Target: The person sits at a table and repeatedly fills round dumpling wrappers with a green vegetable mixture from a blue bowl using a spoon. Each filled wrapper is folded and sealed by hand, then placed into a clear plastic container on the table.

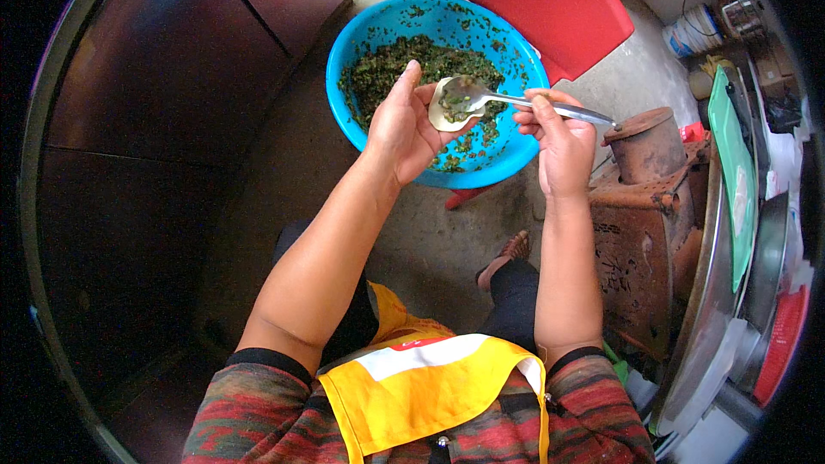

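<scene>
A round dough wrapper (440,117) rests on the fingers of my left hand (406,119), its rim curling up a little. My right hand (562,135) grips a metal spoon (515,100) by its handle. The spoon's bowl lies over the wrapper, and some green filling shows around it. Both hands are above a blue plastic basin (335,71), which holds a chopped green filling (393,64). Bits of the filling cling to the basin's inner wall. The spoon's bowl hides the middle of the wrapper.
Behind the basin is a red plastic chair (535,0). A rusty metal stove (635,258) stands at the right, beside several trays and a green board (735,187). Dark cabinet panels (148,90) line the left. A white bucket (693,32) sits far right.
</scene>
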